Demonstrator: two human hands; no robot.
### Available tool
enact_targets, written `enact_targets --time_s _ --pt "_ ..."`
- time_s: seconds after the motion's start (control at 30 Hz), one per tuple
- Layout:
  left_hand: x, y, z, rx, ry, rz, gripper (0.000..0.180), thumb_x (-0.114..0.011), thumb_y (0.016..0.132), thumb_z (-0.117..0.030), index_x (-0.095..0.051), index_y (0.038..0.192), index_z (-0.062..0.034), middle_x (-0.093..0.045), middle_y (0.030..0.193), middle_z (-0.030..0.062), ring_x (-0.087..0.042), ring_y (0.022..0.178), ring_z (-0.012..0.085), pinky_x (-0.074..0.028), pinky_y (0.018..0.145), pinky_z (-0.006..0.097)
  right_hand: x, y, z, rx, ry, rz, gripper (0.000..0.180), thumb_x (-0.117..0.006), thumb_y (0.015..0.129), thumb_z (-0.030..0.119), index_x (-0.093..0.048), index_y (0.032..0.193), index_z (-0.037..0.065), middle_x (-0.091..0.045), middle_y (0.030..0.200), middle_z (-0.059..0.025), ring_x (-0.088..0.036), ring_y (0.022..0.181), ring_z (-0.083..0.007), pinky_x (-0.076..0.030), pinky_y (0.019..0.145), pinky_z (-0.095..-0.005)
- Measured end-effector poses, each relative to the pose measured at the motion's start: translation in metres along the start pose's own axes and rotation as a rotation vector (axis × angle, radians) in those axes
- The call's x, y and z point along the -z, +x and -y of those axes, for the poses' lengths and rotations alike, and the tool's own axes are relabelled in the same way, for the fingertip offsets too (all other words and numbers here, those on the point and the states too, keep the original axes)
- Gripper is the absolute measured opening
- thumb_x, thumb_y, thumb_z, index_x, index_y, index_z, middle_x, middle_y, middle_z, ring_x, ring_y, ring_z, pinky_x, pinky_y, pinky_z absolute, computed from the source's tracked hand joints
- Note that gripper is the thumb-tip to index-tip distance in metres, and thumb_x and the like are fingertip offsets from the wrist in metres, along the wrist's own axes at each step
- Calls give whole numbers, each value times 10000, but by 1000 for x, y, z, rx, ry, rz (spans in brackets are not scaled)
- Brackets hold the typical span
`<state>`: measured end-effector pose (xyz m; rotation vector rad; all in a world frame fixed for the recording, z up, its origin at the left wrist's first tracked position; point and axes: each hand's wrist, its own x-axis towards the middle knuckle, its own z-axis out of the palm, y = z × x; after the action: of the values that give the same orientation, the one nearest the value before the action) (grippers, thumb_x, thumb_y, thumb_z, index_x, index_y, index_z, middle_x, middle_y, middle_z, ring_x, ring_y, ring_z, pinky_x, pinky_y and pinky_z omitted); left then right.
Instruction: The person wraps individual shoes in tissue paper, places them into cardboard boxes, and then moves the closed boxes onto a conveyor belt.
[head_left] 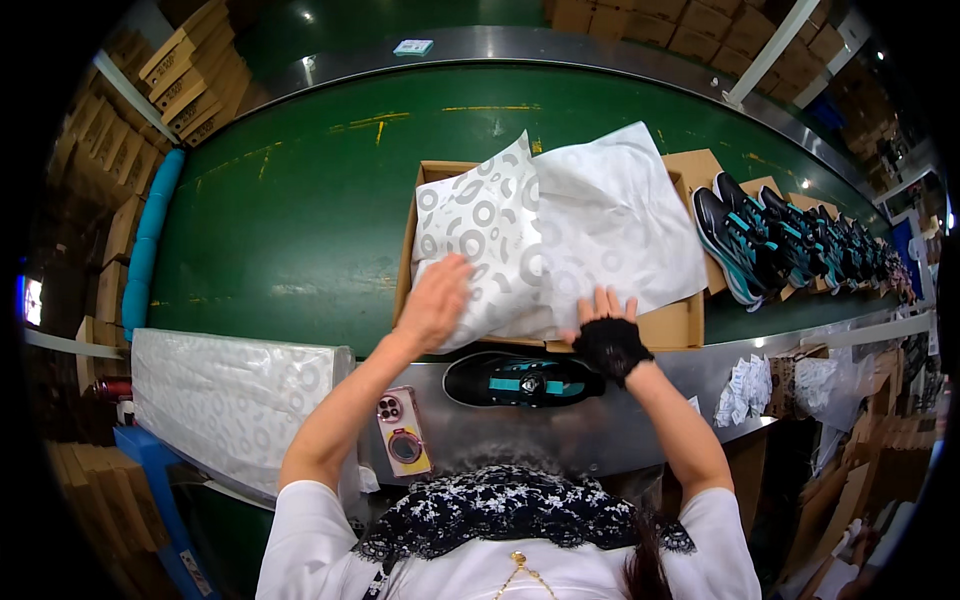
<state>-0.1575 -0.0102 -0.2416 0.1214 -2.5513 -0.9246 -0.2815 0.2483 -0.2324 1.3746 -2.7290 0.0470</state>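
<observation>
Spread the gloved right hand point(608, 340) wide at the near edge of the patterned paper point(610, 200)! Had the left hand point(433, 302) on its left side, blurred, couldn't tell if gripping. Had paper across the open box point(682, 325) on the counter point(280, 270), beside a black shoe point(465, 380).

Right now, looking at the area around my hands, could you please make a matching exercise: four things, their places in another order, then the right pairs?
Things:
1. White paper with grey shapes
2. Black fingerless glove
3. Single black-and-teal shoe with round dial
4. Rectangular phone in pinkish case

Places:
A. Worn on the right hand
B. Beside the left forearm
C. Over the open brown cardboard box
D. Along the box's near side

Pairs: 1-C; 2-A; 3-D; 4-B
</observation>
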Motion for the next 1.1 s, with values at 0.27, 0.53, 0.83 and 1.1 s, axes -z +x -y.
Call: enact_targets --time_s 0.27,0.53,0.83,1.1 --pt "-49 37 20 -109 795 646 762 -603 665 -561 -422 1269 -133 -240 1381 198 -183 1296 338 -81 981 629 40 -57 21 -7 369 274 528 -523 786 447 -515 1083 10 -576 968 -144 -535 955 -268 -328 856 -486" --pt "-21 -7 -27 -34 93 206 529 -742 633 -307 -532 1040 -41 -508 1052 179 -499 953 322 -397 791 397 25 -103 43 34 408 -36 476 -684 652 167 -519 1074 20 -570 1004 -135 -569 867 -261 -479 700 -341" --pt "12 -84 -82 200 -189 342 698 -798 518 -313 -485 1055 4 -533 988 164 -496 976 320 -405 825 361 76 -60 83 305 404 -11 142 -590 732 145 -555 829 46 -584 771 -93 -580 543 -221 -448 453 -325" --pt "67 -65 -77 540 -835 -11 680 -838 550 -163 -491 1109 10 -574 1000 48 -524 900 112 -416 844 262 119 -40 71 475 819 -703 368 -623 564 -94 -596 926 -33 -593 948 -183 -584 600 -199 -482 556 -263"
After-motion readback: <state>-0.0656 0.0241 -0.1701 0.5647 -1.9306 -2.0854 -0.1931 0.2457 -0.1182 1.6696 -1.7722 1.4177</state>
